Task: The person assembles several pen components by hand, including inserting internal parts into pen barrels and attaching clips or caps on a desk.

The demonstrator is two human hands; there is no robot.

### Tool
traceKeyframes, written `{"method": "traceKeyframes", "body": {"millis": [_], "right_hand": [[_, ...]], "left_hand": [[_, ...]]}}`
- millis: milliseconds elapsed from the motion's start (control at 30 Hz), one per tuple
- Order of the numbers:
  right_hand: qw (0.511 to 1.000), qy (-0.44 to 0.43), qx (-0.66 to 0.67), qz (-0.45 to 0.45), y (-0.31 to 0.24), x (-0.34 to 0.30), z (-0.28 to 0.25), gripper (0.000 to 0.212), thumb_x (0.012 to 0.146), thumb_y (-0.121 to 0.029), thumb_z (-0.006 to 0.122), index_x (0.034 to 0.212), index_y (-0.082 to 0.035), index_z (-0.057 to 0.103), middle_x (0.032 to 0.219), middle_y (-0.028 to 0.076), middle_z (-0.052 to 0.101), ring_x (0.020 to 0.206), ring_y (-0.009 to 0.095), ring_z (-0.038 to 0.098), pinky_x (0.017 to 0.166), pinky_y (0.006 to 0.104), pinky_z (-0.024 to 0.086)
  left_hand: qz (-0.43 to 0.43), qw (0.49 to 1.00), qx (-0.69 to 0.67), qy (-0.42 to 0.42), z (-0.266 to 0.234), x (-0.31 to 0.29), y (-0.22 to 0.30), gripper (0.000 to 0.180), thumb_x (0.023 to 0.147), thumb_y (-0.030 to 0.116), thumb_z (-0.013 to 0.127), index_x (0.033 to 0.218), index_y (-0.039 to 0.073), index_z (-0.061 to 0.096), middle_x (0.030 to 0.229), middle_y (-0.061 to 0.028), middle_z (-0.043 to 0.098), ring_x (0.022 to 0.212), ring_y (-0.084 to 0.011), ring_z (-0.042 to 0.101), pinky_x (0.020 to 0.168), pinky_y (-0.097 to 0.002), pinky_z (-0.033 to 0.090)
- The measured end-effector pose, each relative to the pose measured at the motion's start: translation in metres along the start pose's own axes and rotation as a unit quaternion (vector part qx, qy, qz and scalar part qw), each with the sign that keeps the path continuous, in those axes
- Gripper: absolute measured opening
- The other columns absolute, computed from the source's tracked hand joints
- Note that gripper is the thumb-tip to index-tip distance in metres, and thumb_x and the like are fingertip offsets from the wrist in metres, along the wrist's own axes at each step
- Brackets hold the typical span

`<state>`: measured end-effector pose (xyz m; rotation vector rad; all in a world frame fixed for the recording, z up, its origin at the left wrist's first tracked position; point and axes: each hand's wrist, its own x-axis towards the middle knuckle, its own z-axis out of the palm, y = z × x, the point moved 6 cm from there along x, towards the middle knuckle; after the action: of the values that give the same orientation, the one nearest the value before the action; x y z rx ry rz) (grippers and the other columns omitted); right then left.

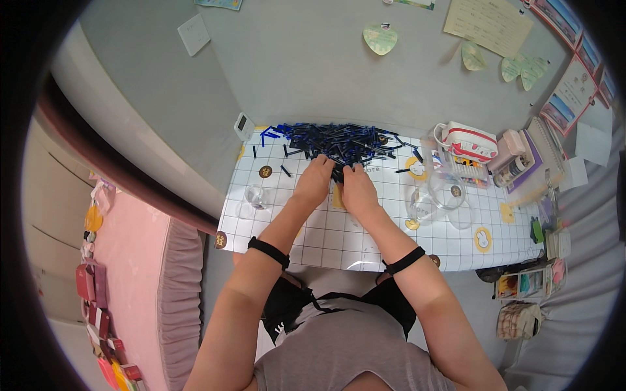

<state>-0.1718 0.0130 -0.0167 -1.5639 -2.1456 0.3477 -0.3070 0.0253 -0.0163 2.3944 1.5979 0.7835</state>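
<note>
A big heap of small dark-blue tubes (342, 138), which look like pen ink cartridges, lies along the back of the table. At its near edge my left hand (315, 180) and my right hand (359, 188) work close together. Their fingers are bent inward around a few of the dark tubes (337, 173) between them. My fingertips are partly hidden, so I cannot count what they grip. Single tubes (285, 171) lie loose to the left of the heap, and another loose tube (403, 171) lies to its right.
A large clear jar (427, 202) lies on the right half of the table, with a clear round lid (462, 214) beside it. On the left is a small clear cup (255, 197). Behind the jar sit a white-and-red pencil case (469, 142) and notebooks (525, 163). A wall rises behind the table.
</note>
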Motion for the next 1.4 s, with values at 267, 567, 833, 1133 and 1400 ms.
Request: {"method": "traceKeyframes", "body": {"millis": [267, 567, 833, 1133, 1400], "right_hand": [[0.999, -0.04, -0.02, -0.017, 0.01, -0.005, -0.011, 0.024, 0.092, -0.002, 0.072, 0.116, -0.001, 0.071, 0.121, 0.027, 0.066, 0.103, 0.043, 0.075, 0.089, 0.049, 0.064], [0.997, -0.058, 0.04, -0.038, 0.021, -0.034, -0.029, 0.024, 0.091, -0.004, 0.075, 0.115, -0.001, 0.072, 0.119, 0.02, 0.066, 0.101, 0.042, 0.071, 0.09, 0.0483, 0.06], [0.995, -0.018, 0.068, -0.068, 0.002, -0.05, -0.048, 0.032, 0.093, -0.004, 0.076, 0.123, -0.001, 0.069, 0.121, 0.019, 0.063, 0.114, 0.04, 0.066, 0.097, 0.0472, 0.059], [0.998, 0.003, 0.023, -0.061, -0.007, -0.041, -0.03, 0.026, 0.093, -0.003, 0.077, 0.118, -0.002, 0.073, 0.118, 0.017, 0.064, 0.11, 0.039, 0.067, 0.098, 0.0455, 0.058], [0.996, -0.029, 0.031, -0.073, -0.022, -0.045, -0.024, 0.024, 0.092, -0.001, 0.076, 0.115, 0.001, 0.073, 0.115, 0.019, 0.066, 0.111, 0.039, 0.067, 0.098, 0.0456, 0.058]], "left_hand": [[0.006, 0.997, -0.06, -0.044, -0.011, -0.01, 0.013, 0.029, 0.085, -0.01, 0.075, 0.112, -0.001, 0.076, 0.115, -0.0187, 0.07, 0.106, -0.0407, 0.071, 0.094, -0.0461, 0.06], [0.006, 0.997, -0.076, -0.016, -0.012, -0.039, 0.017, 0.023, 0.088, -0.002, 0.077, 0.11, 0.004, 0.079, 0.106, -0.0135, 0.074, 0.1, -0.0381, 0.073, 0.091, -0.046, 0.06], [0.034, 0.992, -0.039, 0.116, -0.056, -0.057, 0.022, 0.009, 0.09, 0.0, 0.077, 0.099, 0.001, 0.079, 0.098, -0.0112, 0.075, 0.098, -0.0344, 0.071, 0.086, -0.0458, 0.059], [0.066, 0.996, 0.029, -0.059, -0.051, -0.054, 0.006, 0.02, 0.09, 0.002, 0.078, 0.108, 0.007, 0.084, 0.1, -0.0111, 0.072, 0.098, -0.0328, 0.07, 0.086, -0.0434, 0.059], [0.093, 0.984, -0.033, -0.15, -0.045, -0.054, -0.003, 0.026, 0.087, 0.003, 0.081, 0.112, 0.009, 0.085, 0.101, -0.0119, 0.072, 0.099, -0.0343, 0.071, 0.087, -0.0441, 0.058]]}}
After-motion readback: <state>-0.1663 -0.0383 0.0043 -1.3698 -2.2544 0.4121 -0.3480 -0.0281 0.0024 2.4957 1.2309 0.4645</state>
